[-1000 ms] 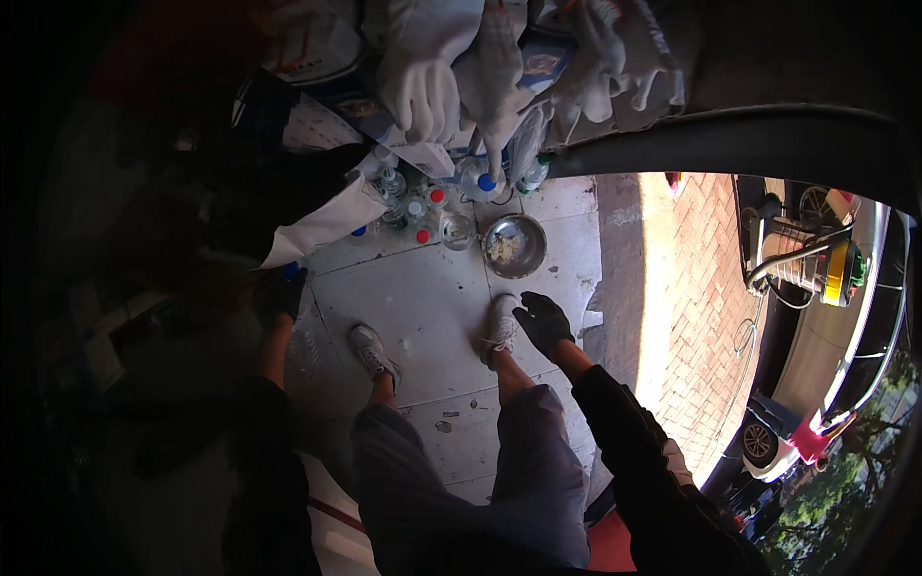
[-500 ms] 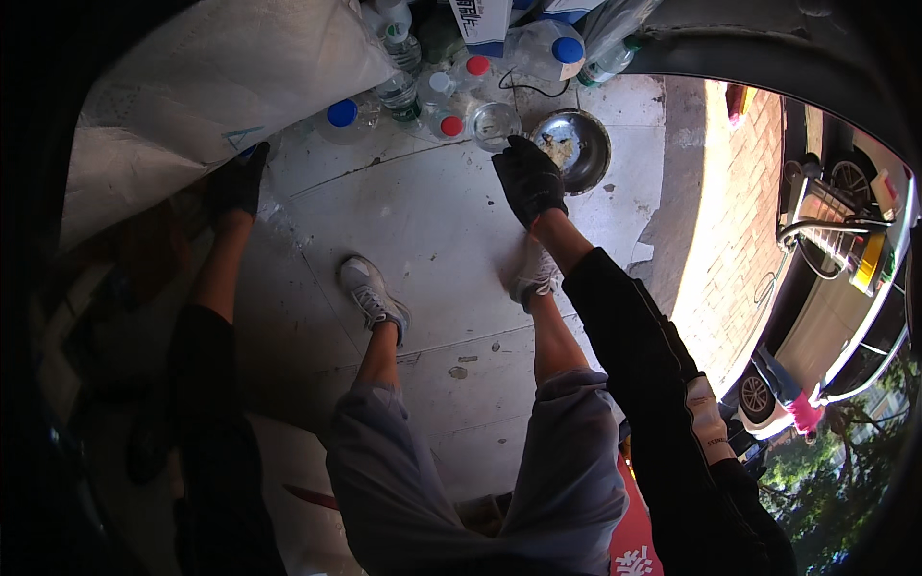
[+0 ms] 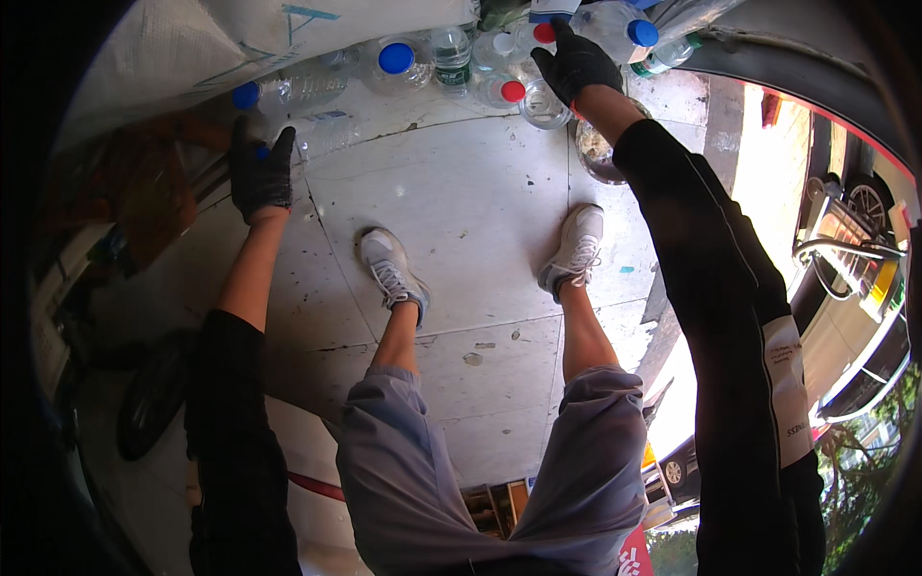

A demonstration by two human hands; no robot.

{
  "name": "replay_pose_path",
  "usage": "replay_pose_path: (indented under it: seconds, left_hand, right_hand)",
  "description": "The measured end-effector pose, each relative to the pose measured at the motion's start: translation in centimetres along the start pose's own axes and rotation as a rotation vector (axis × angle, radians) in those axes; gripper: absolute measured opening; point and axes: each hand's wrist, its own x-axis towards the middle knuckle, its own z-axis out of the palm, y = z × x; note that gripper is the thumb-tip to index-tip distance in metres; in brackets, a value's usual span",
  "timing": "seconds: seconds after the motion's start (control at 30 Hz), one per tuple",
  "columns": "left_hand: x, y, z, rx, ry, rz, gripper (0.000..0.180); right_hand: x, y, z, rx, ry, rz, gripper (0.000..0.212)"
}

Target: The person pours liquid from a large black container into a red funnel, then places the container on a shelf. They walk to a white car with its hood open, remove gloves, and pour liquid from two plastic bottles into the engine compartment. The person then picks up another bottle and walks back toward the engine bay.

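Note:
My left hand [image 3: 260, 175], in a dark glove, is open with thumb and forefinger apart. A blue cap shows between them, at the end of a clear plastic bottle [image 3: 328, 134] lying on the floor. A second clear bottle [image 3: 312, 88] with a blue cap lies just beyond it, by the big whitish sack [image 3: 192, 58]. My right hand [image 3: 579, 69], gloved too, reaches over the bottle group with forefinger stretched and thumb apart. Closest to it are a red-capped bottle [image 3: 524, 63] and a clear open-topped container [image 3: 545, 104]. I cannot see it holding anything.
A metal bowl [image 3: 597, 154] sits partly behind my right wrist. Several clear bottles, such as a big blue-capped one [image 3: 399, 65] and a green-labelled one [image 3: 450, 56], line the far side. My shoes [image 3: 392, 269] stand on pale floor tiles [image 3: 461, 221]. Parked vehicles [image 3: 855, 317] show at right.
My right hand has moved from beside the bowl to over the bottles. My left hand has left the sack's edge, and its fingers are spread. The sack covers less of the bottles.

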Motion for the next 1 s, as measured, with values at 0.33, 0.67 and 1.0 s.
replay_pose_path:
  seconds: [0.33, 0.67, 1.0]
  left_hand:
    - [0.3, 2.8, -0.1, 0.048, -0.064, 0.128, 0.071]
    - [-0.1, 4.8, -0.4, 0.192, -0.096, 0.214, 0.073]
    - [-2.9, 9.3, -4.5, 0.244, 0.019, 0.226, 0.077]
  right_hand:
    - [1.9, -0.7, 0.2, -0.057, 0.023, -0.030, 0.043]
    - [-3.0, -1.1, -4.8, 0.072, 0.198, -0.070, 0.051]
    - [-8.9, 0.7, -11.0, 0.160, 0.347, 0.034, 0.045]
